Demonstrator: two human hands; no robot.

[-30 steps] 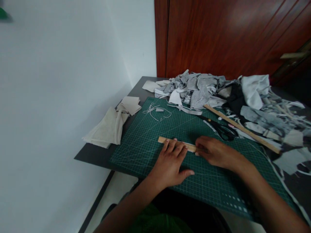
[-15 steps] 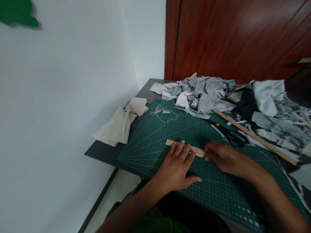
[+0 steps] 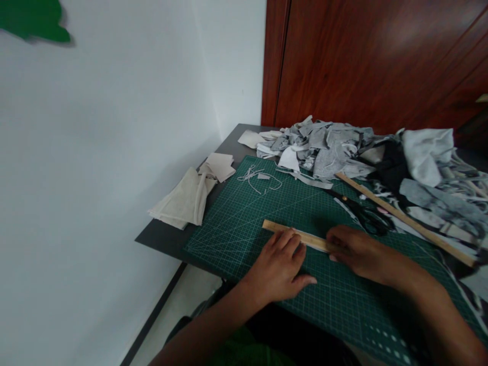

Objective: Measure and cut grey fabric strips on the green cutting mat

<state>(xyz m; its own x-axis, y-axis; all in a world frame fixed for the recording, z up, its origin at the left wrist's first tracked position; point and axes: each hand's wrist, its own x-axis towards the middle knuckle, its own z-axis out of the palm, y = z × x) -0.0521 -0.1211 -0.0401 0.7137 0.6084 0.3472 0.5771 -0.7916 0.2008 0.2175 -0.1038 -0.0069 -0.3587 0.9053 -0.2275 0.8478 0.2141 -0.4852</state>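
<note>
A short, narrow wooden strip like a ruler [image 3: 272, 225] lies on the green cutting mat [image 3: 229, 234], with a thin white edge showing along part of it. My left hand [image 3: 280, 269] rests at its near edge, fingertips bent against the wood and thumb spread out. The other end of the strip is in my right hand [image 3: 353, 249], whose fingers are closed around it. Whether a fabric piece is also pinched there cannot be made out. Beyond my right hand lie black-handled scissors [image 3: 368, 214] on the mat.
A longer wooden strip [image 3: 404, 218] lies slanted at the right. Grey and white fabric scraps [image 3: 328, 145] are heaped along the back and right. White cord [image 3: 251, 175] lies on the mat's far left. Folded cream cloth [image 3: 186, 198] sits on the table's left edge, beside the wall.
My left fingers have drawn back and bent more, toward the strip's near edge. My right hand stays closed at the strip's end. The whole view has shifted slightly.
</note>
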